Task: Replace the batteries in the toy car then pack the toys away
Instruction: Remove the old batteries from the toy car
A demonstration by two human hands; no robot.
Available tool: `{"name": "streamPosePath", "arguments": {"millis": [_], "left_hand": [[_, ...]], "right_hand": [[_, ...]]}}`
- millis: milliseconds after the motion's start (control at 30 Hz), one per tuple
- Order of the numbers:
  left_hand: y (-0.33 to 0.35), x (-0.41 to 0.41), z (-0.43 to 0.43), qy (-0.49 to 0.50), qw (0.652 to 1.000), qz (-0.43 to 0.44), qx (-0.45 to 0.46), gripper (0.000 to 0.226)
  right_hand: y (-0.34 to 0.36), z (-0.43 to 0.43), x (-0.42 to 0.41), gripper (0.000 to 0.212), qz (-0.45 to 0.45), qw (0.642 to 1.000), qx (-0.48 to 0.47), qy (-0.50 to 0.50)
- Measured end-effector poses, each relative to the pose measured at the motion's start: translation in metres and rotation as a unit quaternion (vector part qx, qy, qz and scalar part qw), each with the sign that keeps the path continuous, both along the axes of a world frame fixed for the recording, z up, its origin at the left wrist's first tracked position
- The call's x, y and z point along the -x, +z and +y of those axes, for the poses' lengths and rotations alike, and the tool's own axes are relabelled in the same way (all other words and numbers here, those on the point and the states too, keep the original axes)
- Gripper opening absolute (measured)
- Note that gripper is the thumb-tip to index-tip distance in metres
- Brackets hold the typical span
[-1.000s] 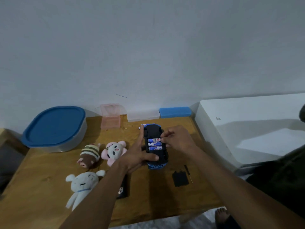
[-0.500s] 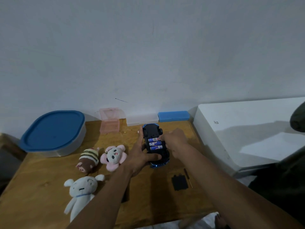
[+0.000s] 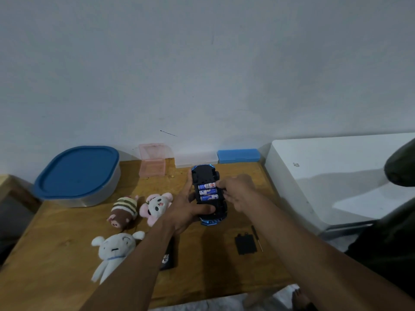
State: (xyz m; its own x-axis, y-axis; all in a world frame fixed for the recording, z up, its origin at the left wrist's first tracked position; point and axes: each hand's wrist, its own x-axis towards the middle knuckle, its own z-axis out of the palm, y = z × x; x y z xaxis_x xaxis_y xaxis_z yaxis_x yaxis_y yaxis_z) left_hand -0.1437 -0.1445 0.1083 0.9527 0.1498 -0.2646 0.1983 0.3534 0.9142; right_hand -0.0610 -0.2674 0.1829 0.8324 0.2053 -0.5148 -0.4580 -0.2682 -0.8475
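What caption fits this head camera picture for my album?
The left hand holds the upturned toy car while the right hand touches its batteries.

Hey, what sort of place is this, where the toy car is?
Most likely a room at home: a wooden table pushed against a plain white wall, plush toys and a blue-lidded tub on it, a bare foot below.

Blue-lidded tub (image 3: 76, 173), blue-black toy car (image 3: 210, 196), brown-and-cream striped plush (image 3: 124, 208).
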Motion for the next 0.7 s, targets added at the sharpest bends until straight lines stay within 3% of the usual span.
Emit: {"name": "streamPosePath", "arguments": {"millis": [133,700], "left_hand": [[0.001,0.003,-0.002,0.006,1.000,0.007,0.017,0.119],[0.004,0.000,-0.007,0.002,1.000,0.023,0.004,0.118]], "right_hand": [[0.002,0.001,0.001,0.010,-0.012,1.000,-0.014,-0.003],[-0.016,0.005,0.000,0.010,-0.163,0.985,0.042,0.044]]}}
